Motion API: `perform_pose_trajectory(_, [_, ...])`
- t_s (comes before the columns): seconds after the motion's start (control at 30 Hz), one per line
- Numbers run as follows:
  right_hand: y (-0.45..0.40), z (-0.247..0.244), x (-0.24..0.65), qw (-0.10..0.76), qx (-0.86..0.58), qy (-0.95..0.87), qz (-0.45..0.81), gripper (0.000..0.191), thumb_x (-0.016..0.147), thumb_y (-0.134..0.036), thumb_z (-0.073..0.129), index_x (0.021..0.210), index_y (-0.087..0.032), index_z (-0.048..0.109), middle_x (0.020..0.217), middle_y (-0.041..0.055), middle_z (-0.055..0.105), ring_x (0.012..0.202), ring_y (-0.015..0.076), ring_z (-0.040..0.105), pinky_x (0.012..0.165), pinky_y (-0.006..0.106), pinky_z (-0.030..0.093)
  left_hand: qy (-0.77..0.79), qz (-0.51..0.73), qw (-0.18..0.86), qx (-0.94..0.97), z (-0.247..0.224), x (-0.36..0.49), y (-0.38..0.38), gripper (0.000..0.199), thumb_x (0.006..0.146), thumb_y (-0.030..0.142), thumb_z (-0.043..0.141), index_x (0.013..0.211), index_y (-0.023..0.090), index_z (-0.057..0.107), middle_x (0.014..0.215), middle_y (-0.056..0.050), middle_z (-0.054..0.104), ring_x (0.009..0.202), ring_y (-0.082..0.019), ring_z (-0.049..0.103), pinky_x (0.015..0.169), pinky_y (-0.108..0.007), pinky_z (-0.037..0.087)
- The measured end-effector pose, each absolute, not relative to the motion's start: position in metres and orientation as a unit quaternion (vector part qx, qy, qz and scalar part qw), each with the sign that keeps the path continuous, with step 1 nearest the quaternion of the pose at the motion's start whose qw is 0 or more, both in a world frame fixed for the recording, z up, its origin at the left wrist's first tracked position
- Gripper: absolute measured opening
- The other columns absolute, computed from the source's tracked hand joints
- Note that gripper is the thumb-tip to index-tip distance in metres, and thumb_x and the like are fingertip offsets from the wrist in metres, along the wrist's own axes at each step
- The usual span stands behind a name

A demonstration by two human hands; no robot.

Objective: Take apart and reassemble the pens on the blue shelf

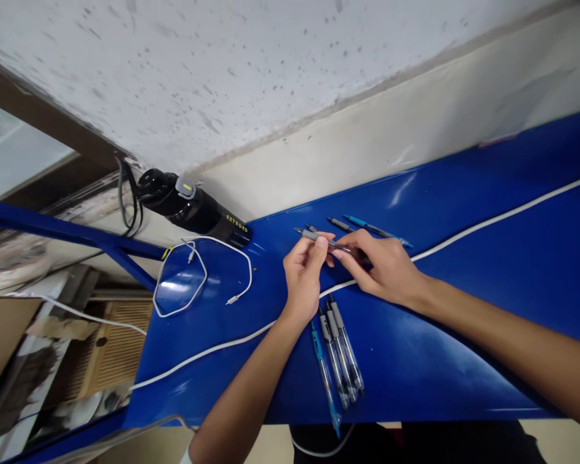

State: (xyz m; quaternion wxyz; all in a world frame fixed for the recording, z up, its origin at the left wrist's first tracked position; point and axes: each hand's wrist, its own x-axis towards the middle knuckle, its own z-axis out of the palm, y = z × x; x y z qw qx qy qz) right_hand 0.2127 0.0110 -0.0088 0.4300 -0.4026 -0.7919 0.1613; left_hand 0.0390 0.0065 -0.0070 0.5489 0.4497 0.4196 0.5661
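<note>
A grey pen [310, 234] lies between my two hands above the blue table. My left hand [305, 274] pinches its grey part between thumb and fingers. At the pen's darker end, the fingers of my right hand [386, 263] close round it, hiding part of that end. Just behind my hands rest a blue pen [374, 229] and another grey pen [339, 224], both partly covered by my right hand. Closer to me, beside my left forearm, a light blue pen [324, 370] lies along a row of clear pens with grey grips [342, 348].
A white cable [212, 349] crosses the blue table [468, 296] beneath my hands. To the left, a looped white charging cable [249, 267] lies near a black bottle [198, 209] by the wall. A blue metal bar [67, 225] runs along the left side.
</note>
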Motion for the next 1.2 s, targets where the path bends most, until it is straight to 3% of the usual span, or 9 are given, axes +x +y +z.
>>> perform_pose_trajectory(0.1, [0.012,-0.008,0.213,0.425,-0.388,-0.804,0.153,0.022,0.114,-0.028,0.048,0.098,-0.022,0.063,0.082,0.0017,0.076,0.060,0.0148,0.066,0.059,0.029,0.040,0.410,0.574,0.545,0.453,-0.007,0.040,0.006,0.027,0.100,0.046,0.074,0.106,0.019,0.079,0.102,-0.006,0.073,0.078,-0.012,0.061,0.071,-0.025,0.051])
perform_pose_trajectory(0.27, [0.011,-0.007,0.214,0.426,-0.427,-0.777,0.180,0.023,0.107,-0.042,0.063,0.118,-0.021,0.061,0.080,0.0009,0.074,0.060,0.0174,0.066,0.058,0.029,0.043,0.416,0.575,0.545,0.445,-0.007,0.040,0.007,0.031,0.099,0.049,0.075,0.105,0.019,0.079,0.096,-0.005,0.072,0.076,-0.012,0.061,0.071,-0.024,0.051])
perform_pose_trajectory(0.4, [0.011,-0.008,0.214,0.420,-0.419,-0.784,0.184,0.018,0.111,-0.037,0.055,0.108,-0.023,0.065,0.085,0.0030,0.077,0.063,0.0172,0.069,0.058,0.029,0.043,0.425,0.577,0.542,0.439,-0.007,0.040,0.008,0.033,0.096,0.052,0.077,0.105,0.019,0.079,0.100,-0.006,0.074,0.075,-0.012,0.061,0.069,-0.024,0.051])
perform_pose_trajectory(0.5, [0.011,-0.009,0.214,0.419,-0.420,-0.780,0.199,0.018,0.112,-0.036,0.054,0.116,-0.023,0.065,0.089,0.0037,0.079,0.065,0.0182,0.071,0.058,0.030,0.045,0.426,0.579,0.543,0.434,-0.006,0.040,0.008,0.035,0.095,0.053,0.078,0.105,0.019,0.079,0.098,-0.005,0.074,0.076,-0.012,0.063,0.069,-0.024,0.051])
perform_pose_trajectory(0.6, [0.009,-0.010,0.212,0.445,-0.408,-0.768,0.214,0.025,0.106,-0.037,0.065,0.127,-0.024,0.063,0.098,0.0055,0.080,0.074,0.0215,0.075,0.063,0.032,0.052,0.423,0.582,0.549,0.425,-0.006,0.040,0.008,0.036,0.095,0.054,0.078,0.105,0.019,0.079,0.097,-0.006,0.074,0.080,-0.014,0.066,0.070,-0.024,0.051])
perform_pose_trajectory(0.77, [0.004,0.001,0.207,0.524,-0.409,-0.672,0.327,0.017,0.102,-0.040,0.073,0.113,-0.027,0.073,0.094,0.0035,0.080,0.077,0.0211,0.075,0.069,0.034,0.058,0.399,0.587,0.579,0.401,-0.006,0.040,0.009,0.037,0.094,0.055,0.078,0.104,0.018,0.079,0.099,-0.006,0.075,0.082,-0.015,0.067,0.069,-0.025,0.050])
perform_pose_trajectory(0.9, [0.006,0.009,0.206,0.538,-0.418,-0.583,0.443,0.028,0.099,-0.051,0.076,0.091,-0.025,0.075,0.071,0.0001,0.072,0.060,0.0162,0.063,0.058,0.030,0.050,0.376,0.592,0.580,0.414,-0.006,0.041,0.008,0.032,0.095,0.049,0.080,0.107,0.020,0.080,0.090,-0.005,0.070,0.080,-0.014,0.062,0.072,-0.026,0.049])
perform_pose_trajectory(1.03, [0.014,0.010,0.204,0.540,-0.397,-0.490,0.558,0.047,0.096,-0.057,0.077,0.069,-0.023,0.062,0.055,-0.0027,0.060,0.047,0.0115,0.046,0.047,0.027,0.037,0.386,0.592,0.541,0.456,-0.005,0.043,0.006,0.030,0.094,0.048,0.081,0.109,0.022,0.081,0.090,-0.004,0.069,0.077,-0.014,0.059,0.072,-0.028,0.049])
perform_pose_trajectory(1.2, [0.021,0.005,0.204,0.547,-0.360,-0.437,0.617,0.033,0.088,-0.053,0.087,0.090,-0.025,0.070,0.068,-0.0032,0.065,0.050,0.0116,0.050,0.044,0.026,0.038,0.394,0.602,0.534,0.443,-0.006,0.043,0.006,0.030,0.096,0.047,0.079,0.114,0.023,0.081,0.093,-0.004,0.069,0.074,-0.012,0.058,0.069,-0.027,0.048])
